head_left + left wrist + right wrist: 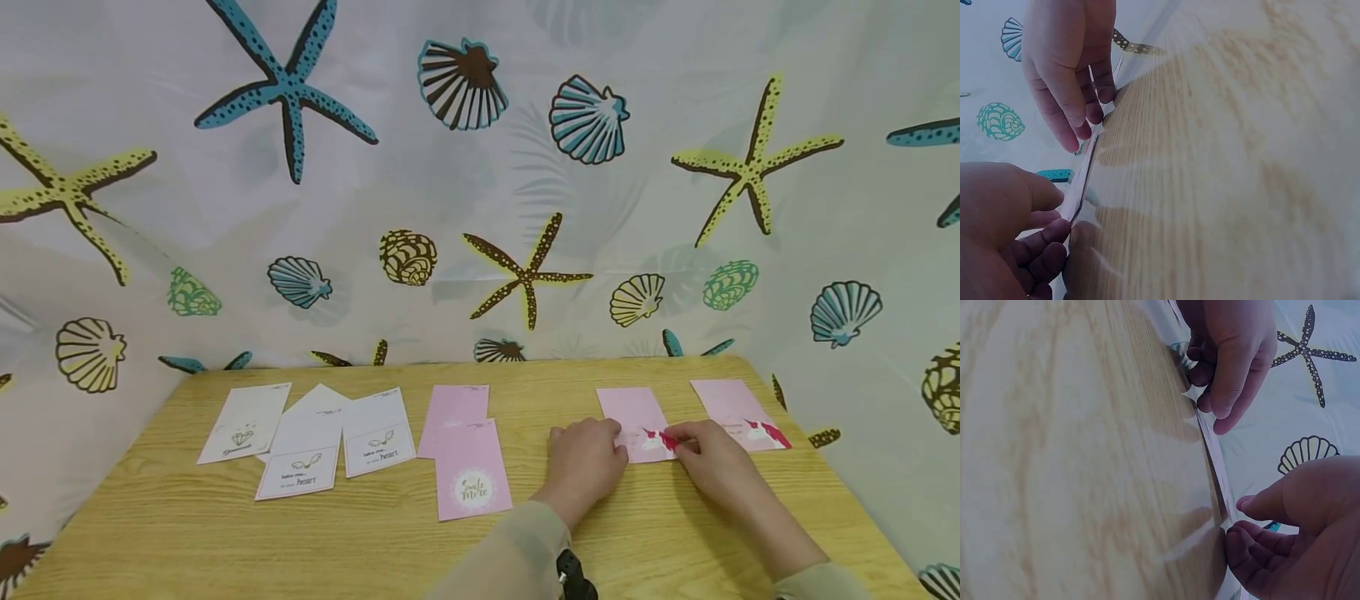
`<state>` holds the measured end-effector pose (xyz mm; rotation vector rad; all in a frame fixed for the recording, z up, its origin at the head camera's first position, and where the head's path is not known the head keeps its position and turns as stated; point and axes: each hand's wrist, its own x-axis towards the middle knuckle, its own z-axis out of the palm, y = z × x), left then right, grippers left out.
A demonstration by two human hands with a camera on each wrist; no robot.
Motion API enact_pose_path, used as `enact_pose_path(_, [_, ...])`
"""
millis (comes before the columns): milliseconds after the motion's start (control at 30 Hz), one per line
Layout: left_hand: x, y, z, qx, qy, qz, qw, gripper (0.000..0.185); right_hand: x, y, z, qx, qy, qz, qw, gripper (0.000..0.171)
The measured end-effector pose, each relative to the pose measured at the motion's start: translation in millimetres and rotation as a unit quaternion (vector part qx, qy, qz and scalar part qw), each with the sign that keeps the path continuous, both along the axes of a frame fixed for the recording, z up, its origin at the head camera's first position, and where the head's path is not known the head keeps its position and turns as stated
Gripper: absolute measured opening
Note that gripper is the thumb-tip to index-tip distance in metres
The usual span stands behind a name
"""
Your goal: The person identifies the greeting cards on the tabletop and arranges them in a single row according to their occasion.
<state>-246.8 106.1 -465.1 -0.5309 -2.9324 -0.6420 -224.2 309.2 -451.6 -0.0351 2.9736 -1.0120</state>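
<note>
Fingers of the left hand (585,458) and right hand (712,462), curled inward with thumb and fingertips only slightly parted, hold a pink unicorn card (637,413) by its opposite sides, near the lower corners. It sits between them at the wooden table's (360,546) right, its upper part extending beyond the fingertips.

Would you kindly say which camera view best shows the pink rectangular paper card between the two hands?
The head view, since it shows the pink card from above, printed side visible. Both wrist views show only a thin, nearly edge-on strip of it.
</note>
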Motion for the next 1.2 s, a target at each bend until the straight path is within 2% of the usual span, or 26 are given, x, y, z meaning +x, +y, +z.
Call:
enact_pose_path(133, [5.3, -4.7, 0.8, -0.024, 0.011, -0.011, 0.9996, 0.028, 5.3, -1.4, 0.2, 0.021, 0.006, 0.002, 1.000, 0.033])
enact_pose_path(233, [11.2, -11.0, 2.4, -0.042, 0.023, -0.021, 0.9986, 0.031, 11.4, -3.1, -0.3, 0.054, 0.035, 0.020, 0.998, 0.035])
enact_pose_path(367, [17.8, -19.4, 4.3, -0.068, 0.043, -0.041, 0.9959, 0.037, 19.0, -3.8, -1.1, 0.101, 0.076, 0.055, 0.990, 0.037])
enact_pose_path(533, [23.5, -25.7, 7.0, -0.104, 0.063, -0.067, 0.9903, 0.043, 28.3, -2.9, -3.4, 0.136, 0.100, 0.087, 0.982, 0.043])
enact_pose_path(667, [26.5, -26.6, 6.6, -0.128, 0.051, -0.088, 0.9865, 0.045, 32.7, -2.2, -5.6, 0.151, 0.112, 0.105, 0.977, 0.043])
enact_pose_path(867, [28.6, -21.5, 7.4, -0.154, 0.014, -0.105, 0.9824, 0.047, 34.8, 0.3, -8.8, 0.173, 0.092, 0.114, 0.974, 0.041])
enact_pose_path(1200, [22.7, -3.2, 5.5, -0.156, 0.013, -0.104, 0.9822, 0.046, 34.1, 9.3, -9.7, 0.199, 0.101, 0.098, 0.970, 0.042])
